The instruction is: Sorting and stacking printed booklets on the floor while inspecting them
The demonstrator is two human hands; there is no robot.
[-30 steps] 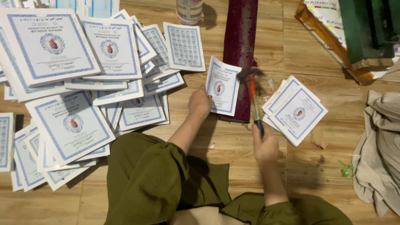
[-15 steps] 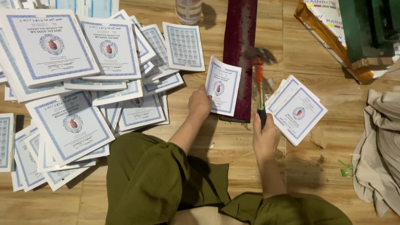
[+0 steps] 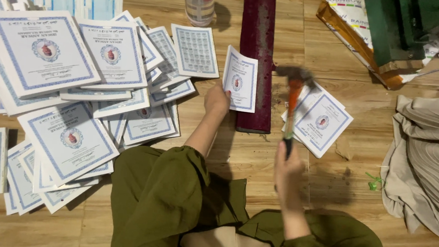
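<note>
Nearest to me I see olive-green sleeves reaching forward over the wooden floor. My right hand is curled tight around the black grip of a hammer, whose orange shaft runs up to a blurred metal head raised beside a dark red metal bar. My left hand pinches the lower left edge of a small white booklet with a blue border, holding it so that its right edge lies over the bar. Just right of the hammer, a small fanned stack of booklets rests on the floor. To the left spreads a large loose pile of booklets, overlapping at many angles. At the far right lies a rumpled beige cloth. Farther off, a pink bottle stands left of the bar's upper end, and an opened cardboard package sits at the top right under something green.
</note>
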